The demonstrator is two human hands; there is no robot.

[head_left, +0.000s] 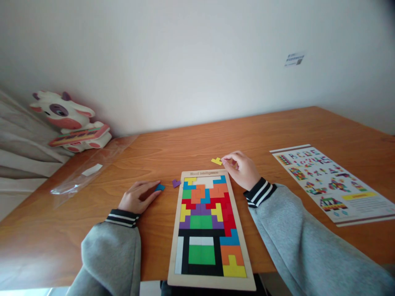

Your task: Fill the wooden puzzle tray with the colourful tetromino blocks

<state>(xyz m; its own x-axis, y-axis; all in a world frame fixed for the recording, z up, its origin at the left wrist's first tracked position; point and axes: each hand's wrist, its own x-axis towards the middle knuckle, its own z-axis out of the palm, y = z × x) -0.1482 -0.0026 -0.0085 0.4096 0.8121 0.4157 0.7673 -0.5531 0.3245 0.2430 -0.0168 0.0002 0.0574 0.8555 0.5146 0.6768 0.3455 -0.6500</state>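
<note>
A wooden puzzle board [173, 263] is filled with coloured block pieces, apart from a pale gap [205, 181] near its top. Left of the board, my left hand [137, 196] rests low over the table with a small blue puzzle piece [159, 187] between thumb and fingertips. Just beyond the board's top right corner, my right hand [242, 167] pinches the right end of a yellow puzzle piece [216, 161] at table level. A purple puzzle piece [176, 183] lies loose between my left hand and the board.
On the right lies a printed pattern sheet [333, 183]. A clear plastic bag [92, 168] sits at the left, before a cow-shaped toy keyboard [74, 123]. The board's near end overhangs the edge of the wooden table [154, 255]. A white wall rises behind.
</note>
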